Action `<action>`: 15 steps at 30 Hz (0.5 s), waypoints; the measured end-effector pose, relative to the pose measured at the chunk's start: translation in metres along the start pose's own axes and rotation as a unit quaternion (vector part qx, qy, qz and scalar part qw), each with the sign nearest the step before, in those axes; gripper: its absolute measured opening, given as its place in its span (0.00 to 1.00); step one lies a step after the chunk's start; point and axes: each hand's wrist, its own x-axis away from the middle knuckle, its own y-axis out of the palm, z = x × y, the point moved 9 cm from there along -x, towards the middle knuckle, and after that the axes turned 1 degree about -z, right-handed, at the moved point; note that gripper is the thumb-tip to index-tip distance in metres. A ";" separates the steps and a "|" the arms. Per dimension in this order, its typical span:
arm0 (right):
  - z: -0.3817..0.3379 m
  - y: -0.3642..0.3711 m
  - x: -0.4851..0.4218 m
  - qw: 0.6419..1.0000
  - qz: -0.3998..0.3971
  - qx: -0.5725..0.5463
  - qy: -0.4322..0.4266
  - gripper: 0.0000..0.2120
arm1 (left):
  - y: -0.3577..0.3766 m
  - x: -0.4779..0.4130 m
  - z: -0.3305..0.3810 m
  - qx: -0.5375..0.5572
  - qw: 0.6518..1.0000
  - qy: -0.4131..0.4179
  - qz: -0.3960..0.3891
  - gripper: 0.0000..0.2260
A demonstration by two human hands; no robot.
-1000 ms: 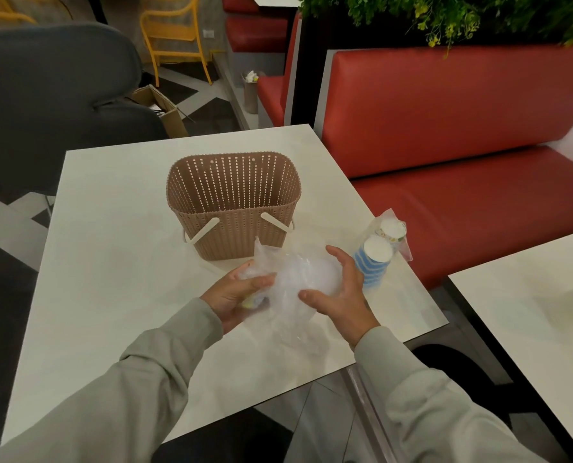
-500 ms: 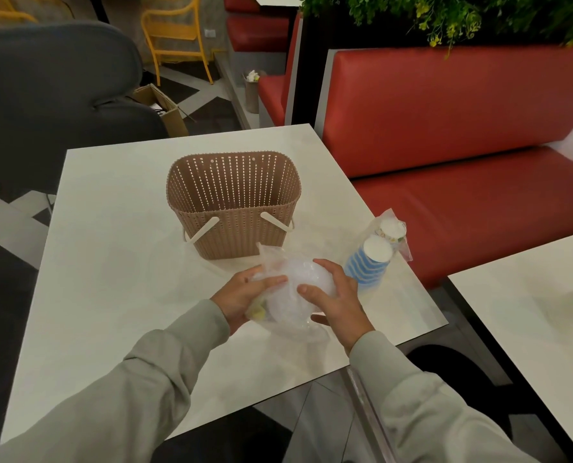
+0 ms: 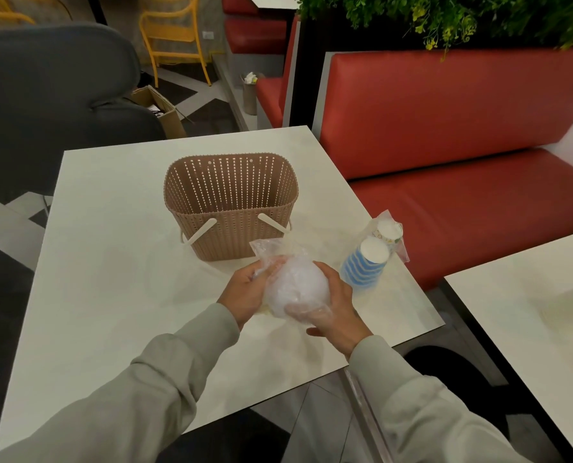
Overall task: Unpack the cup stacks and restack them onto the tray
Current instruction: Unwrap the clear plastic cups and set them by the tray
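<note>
Both hands hold a clear plastic bag (image 3: 295, 285) bunched into a ball above the white table (image 3: 111, 279). My left hand (image 3: 245, 292) grips its left side and loose top. My right hand (image 3: 335, 305) cups its right side and underside. What the bag holds is hidden by the crinkled plastic. A stack of blue-striped paper cups (image 3: 365, 265) lies on its side near the table's right edge, mouths up toward me. Behind it lies a second cup stack (image 3: 387, 230) still in a clear bag.
A tan woven plastic basket (image 3: 231, 202) with white handles stands at the table's middle, just beyond my hands. A red bench (image 3: 462, 145) runs along the right. A grey chair (image 3: 54, 95) stands at the far left. Another white table (image 3: 528, 312) is at the right.
The bag has been squeezed from a loose spread into a tight ball. My hands have come closer together and the right hand has slid under the bag.
</note>
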 end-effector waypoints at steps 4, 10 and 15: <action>-0.002 -0.004 -0.002 0.999 0.018 -0.031 0.003 0.33 | -0.001 0.000 -0.003 0.025 1.000 -0.016 -0.008 0.06; -0.006 -0.003 0.000 0.995 0.012 -0.101 0.018 0.34 | 0.000 0.003 -0.004 0.060 0.997 -0.036 -0.042 0.22; -0.006 -0.004 -0.004 0.990 0.015 -0.141 0.022 0.29 | 0.001 0.005 -0.010 0.097 0.992 -0.055 -0.063 0.15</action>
